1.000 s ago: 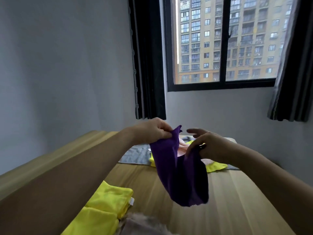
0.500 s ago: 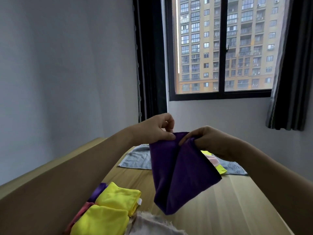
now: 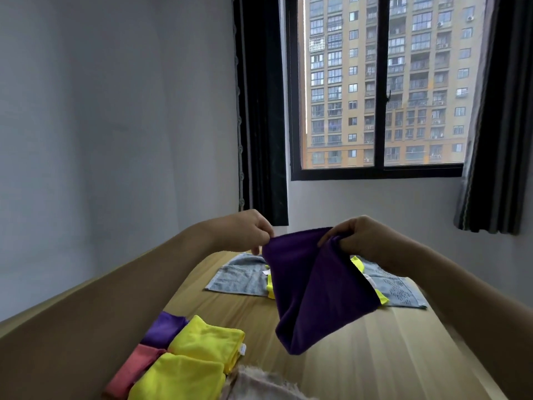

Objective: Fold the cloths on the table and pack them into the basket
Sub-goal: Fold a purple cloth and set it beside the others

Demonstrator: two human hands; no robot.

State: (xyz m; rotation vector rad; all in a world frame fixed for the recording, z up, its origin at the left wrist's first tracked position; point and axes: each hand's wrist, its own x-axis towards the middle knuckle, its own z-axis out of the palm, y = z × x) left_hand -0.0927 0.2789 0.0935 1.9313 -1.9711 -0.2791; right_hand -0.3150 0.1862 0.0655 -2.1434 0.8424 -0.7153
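Wooden table (image 3: 360, 356) beneath curtained window (image 3: 380, 85)

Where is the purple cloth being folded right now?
Centre of the head view, held up over the table by both hands, with the grey towel behind it: the purple cloth.

The purple cloth (image 3: 314, 287) covers most of the yellow cloth (image 3: 356, 262) and the middle of the grey towel (image 3: 239, 277) near the tabletop's (image 3: 360, 356) far edge. At the near edge, a pale frayed fabric (image 3: 259, 385), perhaps the basket, is cut off.
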